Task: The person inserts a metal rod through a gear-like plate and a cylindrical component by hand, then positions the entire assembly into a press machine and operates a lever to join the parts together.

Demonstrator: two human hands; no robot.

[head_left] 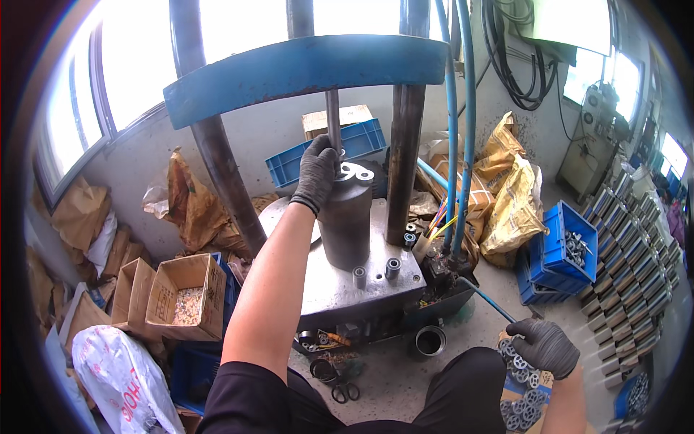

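My left hand [317, 173], in a dark grey glove, is closed at the top of an upright dark metal cylinder [345, 224]. Its fingers curl beside the thin press rod [333, 119], and what they pinch is hidden. Touching them on the cylinder's top is a light grey metal plate with round holes [356, 173]. At the lower right, my gloved right hand [543, 347] wraps round the end of a blue lever [488, 299] that runs to the press base. Two small metal bushings [392, 268] stand on the steel press bed [322, 293] before the cylinder.
A blue crossbeam [311, 69] on thick steel columns spans above. Blue hoses [468, 130] hang right of it. Several holed plates [526, 405] lie under my right hand. Blue crates [560, 249] and stacked metal tubes [629, 267] stand right; cardboard boxes [186, 296] stand left.
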